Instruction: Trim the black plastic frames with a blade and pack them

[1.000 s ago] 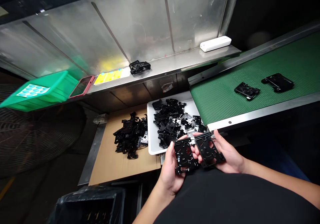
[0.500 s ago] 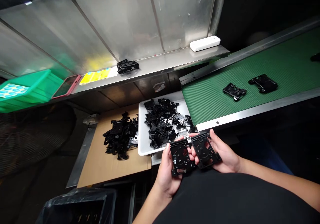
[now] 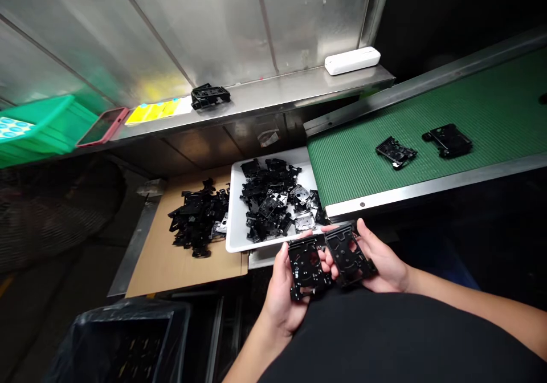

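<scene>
My left hand (image 3: 282,292) is shut on a black perforated plastic plate (image 3: 305,269), gripping it by its lower left side. My right hand (image 3: 378,263) holds a similar black plate (image 3: 348,256) by its right edge. The plates sit side by side, almost touching, and my right fingertips reach toward the left plate. Both are held just past the front rim of a white tray (image 3: 239,223). A heap of black and silver parts (image 3: 269,200) fills that tray, close beyond my hands.
A green conveyor belt (image 3: 384,138) with two black parts runs along the right. A cardboard sheet (image 3: 171,263) bears another black heap. A steel shelf (image 3: 273,98) holds a black part, a white box, yellow labels, a pink-cased phone and a green crate. A bagged black bin (image 3: 128,343) stands lower left.
My head view has swung, so the tray, belt and shelf sit farther left and slightly higher. Both hands still hold their plates in nearly the same position.
</scene>
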`<state>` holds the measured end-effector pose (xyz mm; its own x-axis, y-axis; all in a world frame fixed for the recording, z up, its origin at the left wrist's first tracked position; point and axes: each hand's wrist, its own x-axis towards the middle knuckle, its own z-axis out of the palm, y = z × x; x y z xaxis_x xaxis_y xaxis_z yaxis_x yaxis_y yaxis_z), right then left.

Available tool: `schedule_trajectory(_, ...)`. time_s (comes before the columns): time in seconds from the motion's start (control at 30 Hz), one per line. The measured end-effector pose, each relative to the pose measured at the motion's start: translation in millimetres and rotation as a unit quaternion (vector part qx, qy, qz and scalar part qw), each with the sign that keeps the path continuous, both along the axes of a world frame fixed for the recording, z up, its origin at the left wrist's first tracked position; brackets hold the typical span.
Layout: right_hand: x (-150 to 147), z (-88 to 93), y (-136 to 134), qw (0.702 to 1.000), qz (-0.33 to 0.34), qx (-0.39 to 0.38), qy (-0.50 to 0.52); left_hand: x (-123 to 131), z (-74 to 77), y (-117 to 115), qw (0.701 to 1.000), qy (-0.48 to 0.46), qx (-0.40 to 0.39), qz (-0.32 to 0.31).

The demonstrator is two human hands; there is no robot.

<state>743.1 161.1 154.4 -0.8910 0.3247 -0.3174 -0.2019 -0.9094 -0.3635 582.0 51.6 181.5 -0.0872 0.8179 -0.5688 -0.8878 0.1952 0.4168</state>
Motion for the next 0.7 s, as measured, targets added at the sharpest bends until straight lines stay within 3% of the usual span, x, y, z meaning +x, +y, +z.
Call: schedule_trajectory(0.7, 9.0, 0.4, -3.7, 0.999, -0.001, -0.035, 0.008, 15.6, -4.7, -6.2, 0.999, 0.004, -0.048, 0.021)
